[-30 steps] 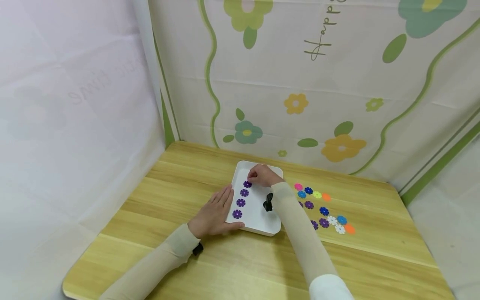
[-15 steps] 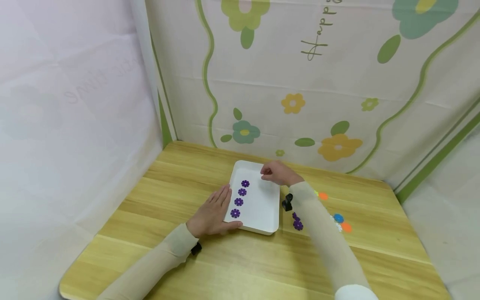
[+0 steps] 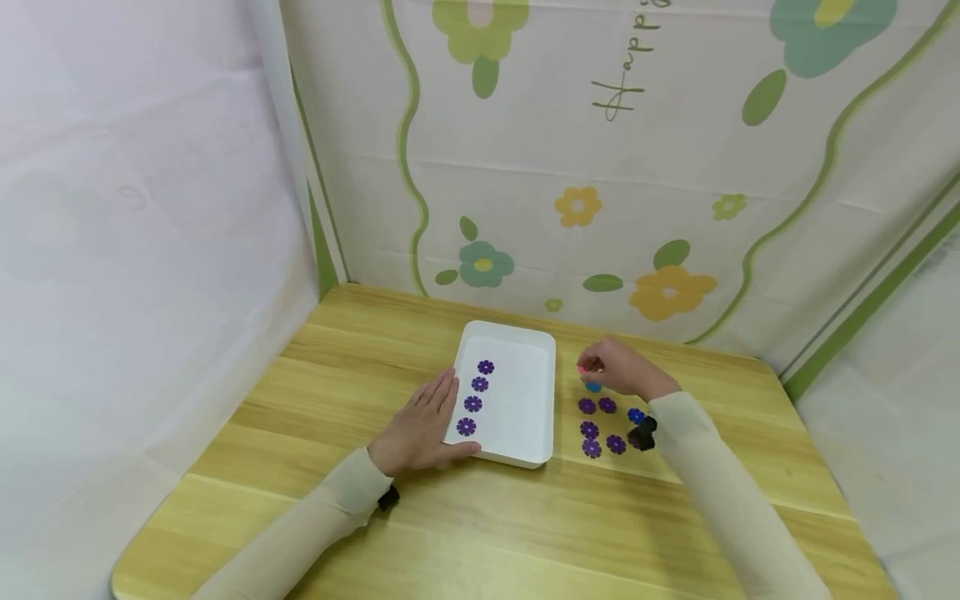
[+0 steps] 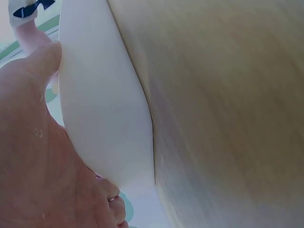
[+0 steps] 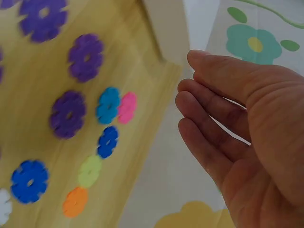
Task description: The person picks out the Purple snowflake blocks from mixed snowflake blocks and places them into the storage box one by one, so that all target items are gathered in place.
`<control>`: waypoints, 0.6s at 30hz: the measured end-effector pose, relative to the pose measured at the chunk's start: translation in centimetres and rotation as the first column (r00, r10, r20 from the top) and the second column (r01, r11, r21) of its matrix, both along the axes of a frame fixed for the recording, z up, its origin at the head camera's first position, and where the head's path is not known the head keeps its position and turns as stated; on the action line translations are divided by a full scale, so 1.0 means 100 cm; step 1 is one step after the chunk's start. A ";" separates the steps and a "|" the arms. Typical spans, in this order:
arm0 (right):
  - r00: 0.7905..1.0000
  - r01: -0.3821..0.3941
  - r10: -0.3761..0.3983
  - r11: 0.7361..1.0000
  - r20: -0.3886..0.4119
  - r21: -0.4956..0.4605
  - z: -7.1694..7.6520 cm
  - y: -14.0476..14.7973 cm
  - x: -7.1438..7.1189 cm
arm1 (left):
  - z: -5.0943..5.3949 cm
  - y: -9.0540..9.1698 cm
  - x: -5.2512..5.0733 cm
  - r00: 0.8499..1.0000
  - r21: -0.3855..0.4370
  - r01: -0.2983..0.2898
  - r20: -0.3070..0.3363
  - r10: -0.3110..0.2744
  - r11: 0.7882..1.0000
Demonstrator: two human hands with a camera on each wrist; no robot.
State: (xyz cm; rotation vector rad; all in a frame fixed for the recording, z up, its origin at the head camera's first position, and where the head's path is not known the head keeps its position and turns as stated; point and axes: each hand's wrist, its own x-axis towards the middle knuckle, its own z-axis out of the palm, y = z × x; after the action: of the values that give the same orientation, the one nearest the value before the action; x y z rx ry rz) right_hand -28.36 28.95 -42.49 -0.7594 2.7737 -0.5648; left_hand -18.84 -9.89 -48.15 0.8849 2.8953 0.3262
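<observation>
Purple flower-shaped discs (image 3: 472, 404), four of them, lie in a row along the left side of the white tray (image 3: 517, 425), and my right hand (image 3: 626, 368) has just swung off it to the loose discs (image 3: 607, 405) on the worktop (image 3: 480, 533), fingers loosely bent and holding nothing. That row looks released, I'd judge, leaving this hand free for another piece, while my left hand (image 3: 416, 433) stays against the tray, fingers straight.

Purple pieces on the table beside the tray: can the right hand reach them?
Likely yes: the right hand looks empty and close by, nothing appears to lie on the purple pieces, and the left hand is out of the way at the tray.
</observation>
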 end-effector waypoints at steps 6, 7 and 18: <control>1.000 0.009 -0.010 0.999 0.024 0.032 -0.016 0.016 0.019 | -0.001 -0.001 0.000 1.000 0.005 0.004 -0.010 -0.004 1.000; 0.999 0.015 -0.016 0.999 0.028 0.036 -0.019 0.017 0.022 | -0.001 -0.001 -0.001 1.000 0.005 0.004 -0.013 -0.004 1.000; 1.000 -0.008 0.008 1.000 -0.029 -0.005 -0.051 0.020 0.034 | -0.001 -0.001 0.000 1.000 0.005 -0.002 0.000 0.002 1.000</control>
State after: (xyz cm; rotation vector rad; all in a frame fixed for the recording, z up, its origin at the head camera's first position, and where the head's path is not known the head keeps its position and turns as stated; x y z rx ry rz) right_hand -24.95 30.92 -47.57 -0.7850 2.7953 -0.5642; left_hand -18.84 -9.95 -48.23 0.8823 2.8974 0.3336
